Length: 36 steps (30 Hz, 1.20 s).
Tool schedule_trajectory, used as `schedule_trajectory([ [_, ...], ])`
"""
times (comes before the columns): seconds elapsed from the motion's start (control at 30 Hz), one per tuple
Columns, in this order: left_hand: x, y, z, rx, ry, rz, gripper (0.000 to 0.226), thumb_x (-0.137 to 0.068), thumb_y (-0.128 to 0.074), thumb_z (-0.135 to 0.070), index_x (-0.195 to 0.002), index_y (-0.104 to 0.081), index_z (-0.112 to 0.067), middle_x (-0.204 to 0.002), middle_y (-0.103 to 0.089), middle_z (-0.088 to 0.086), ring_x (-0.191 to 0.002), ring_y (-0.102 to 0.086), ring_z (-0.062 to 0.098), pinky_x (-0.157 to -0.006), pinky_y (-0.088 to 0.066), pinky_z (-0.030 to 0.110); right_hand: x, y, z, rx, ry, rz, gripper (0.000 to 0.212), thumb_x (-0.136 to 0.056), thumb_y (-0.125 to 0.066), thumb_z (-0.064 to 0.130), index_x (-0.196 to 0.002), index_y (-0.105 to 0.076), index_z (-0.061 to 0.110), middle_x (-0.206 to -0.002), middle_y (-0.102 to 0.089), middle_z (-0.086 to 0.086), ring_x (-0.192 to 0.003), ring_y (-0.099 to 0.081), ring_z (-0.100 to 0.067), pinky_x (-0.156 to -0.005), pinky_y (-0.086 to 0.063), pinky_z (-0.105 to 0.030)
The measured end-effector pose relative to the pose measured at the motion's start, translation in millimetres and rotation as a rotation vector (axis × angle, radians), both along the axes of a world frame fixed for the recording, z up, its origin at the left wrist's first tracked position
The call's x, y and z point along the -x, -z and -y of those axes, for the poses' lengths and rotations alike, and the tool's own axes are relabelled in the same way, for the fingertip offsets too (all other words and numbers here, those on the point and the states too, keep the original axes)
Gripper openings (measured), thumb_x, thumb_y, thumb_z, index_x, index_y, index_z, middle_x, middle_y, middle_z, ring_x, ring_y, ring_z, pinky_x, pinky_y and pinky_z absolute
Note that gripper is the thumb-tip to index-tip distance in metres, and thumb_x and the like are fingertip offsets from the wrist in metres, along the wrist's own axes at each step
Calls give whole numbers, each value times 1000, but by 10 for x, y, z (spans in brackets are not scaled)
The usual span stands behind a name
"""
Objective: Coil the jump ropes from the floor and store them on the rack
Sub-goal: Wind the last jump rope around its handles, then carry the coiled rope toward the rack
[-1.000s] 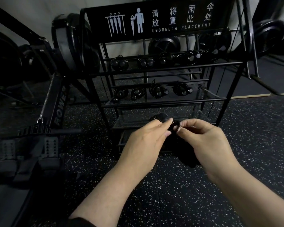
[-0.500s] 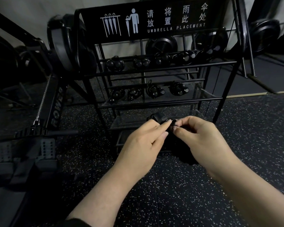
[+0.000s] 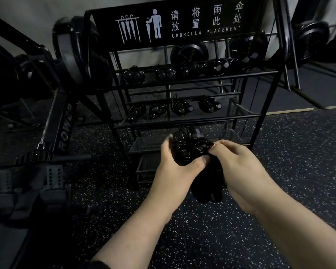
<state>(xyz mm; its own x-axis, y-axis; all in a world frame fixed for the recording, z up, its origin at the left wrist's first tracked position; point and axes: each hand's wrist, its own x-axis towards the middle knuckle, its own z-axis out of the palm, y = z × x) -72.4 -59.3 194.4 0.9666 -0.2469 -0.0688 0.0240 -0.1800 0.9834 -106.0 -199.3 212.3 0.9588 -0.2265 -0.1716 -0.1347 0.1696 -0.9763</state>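
Two hands meet in front of the rack [image 3: 182, 121], both on one black jump rope [image 3: 190, 150] — a glossy bundle of loops held in the air just before the lowest mesh shelf. Left hand [image 3: 175, 169] cups the coil from below and the side, fingers curled up round it, thumb pressed against the underside. Right hand [image 3: 241, 169] comes in from the other side, its fingertips [image 3: 215, 147] pinching the loops at the top edge of the bundle. Something black hangs beneath the hands; whether it is the rope's handles is too dark to tell.

Up on the rack, coiled ropes [image 3: 182, 69] sit in a row on the top rail, and four more bundles [image 3: 175, 108] line the middle shelf. A sign [image 3: 206, 32] across the top reads UMBRELLA PLACEMENT. Off to the left stands a rowing machine [image 3: 64, 129] — its rail marked ROWER — on the speckled black floor [image 3: 299, 162].
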Motion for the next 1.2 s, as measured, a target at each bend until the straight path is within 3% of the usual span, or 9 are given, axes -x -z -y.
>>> schedule_trajectory([
  [0.07,17,6,24,115,51,-91,55,-82,-80,-42,-130,-53,-37,-116,-74,-11,-107,-70,6,-100,-56,41,-2,-11,-3,-68,-2,-17,22,-98,-51,13,-85,-64,2,-80,-63,-16,-77,-60,-22,-73,-48,-40],
  [0.13,31,21,37,185,51,-93,44,-87,-79,-30,-126,-57,-31,-114,-75,-7,-106,-71,8,-100,-56,39,-3,-20,15,-136,-15,-28,23,-98,-49,11,-88,-67,1,-84,-65,-14,-79,-62,-23,-76,-49,-40],
  [0.23,29,29,32,180,33,-29,45,-87,-79,-29,-126,-56,-33,-114,-74,-10,-107,-70,5,-100,-55,35,-10,-51,69,-188,-29,-57,30,-97,-50,13,-102,-66,-12,-94,-68,-22,-88,-66,-31,-85,-52,-46],
  [0.5,-29,27,-37,220,6,19,49,-90,-77,-29,-133,-53,-31,-122,-73,-5,-115,-69,14,-103,-52,44,-6,-36,86,-163,-121,-89,33,-98,-52,17,-111,-65,-11,-108,-70,-32,-90,-72,-38,-81,-58,-52],
  [0.7,-31,-4,-63,402,60,-284,35,-98,-63,-23,-132,-54,-23,-123,-73,5,-115,-69,23,-103,-51,58,-27,69,73,-133,-64,-81,24,-100,-61,15,-107,-61,-9,-101,-69,-27,-89,-67,-32,-83,-58,-49],
  [0.83,-35,20,-68,385,2,-359,44,-90,-69,-51,-129,-59,-31,-115,-76,1,-106,-74,21,-97,-56,54,-4,153,41,-1,-106,-73,11,-96,-68,21,-97,-64,12,-99,-74,-18,-93,-71,-33,-93,-54,-60],
  [0.93,-77,62,-46,414,-94,-424,48,-86,-73,-53,-125,-63,-28,-111,-77,5,-101,-75,26,-92,-59,54,2,219,-47,226,-49,-34,20,-96,-67,41,-115,-66,36,-102,-76,8,-100,-73,-17,-94,-58,-52],
  [1.03,-132,110,-36,482,-174,-474,53,-87,-75,-49,-129,-62,-20,-116,-76,11,-105,-74,31,-96,-57,52,4,263,-113,297,-58,-27,39,-97,-61,49,-133,-59,35,-105,-75,17,-99,-70,0,-97,-57,-36],
  [1.2,-201,162,-52,522,-158,-527,59,-89,-71,-54,-131,-63,-13,-118,-75,13,-107,-73,28,-93,-57,46,2,370,-122,397,-211,-89,28,-102,-56,42,-127,-63,33,-103,-77,10,-95,-74,-11,-86,-62,-39],
])
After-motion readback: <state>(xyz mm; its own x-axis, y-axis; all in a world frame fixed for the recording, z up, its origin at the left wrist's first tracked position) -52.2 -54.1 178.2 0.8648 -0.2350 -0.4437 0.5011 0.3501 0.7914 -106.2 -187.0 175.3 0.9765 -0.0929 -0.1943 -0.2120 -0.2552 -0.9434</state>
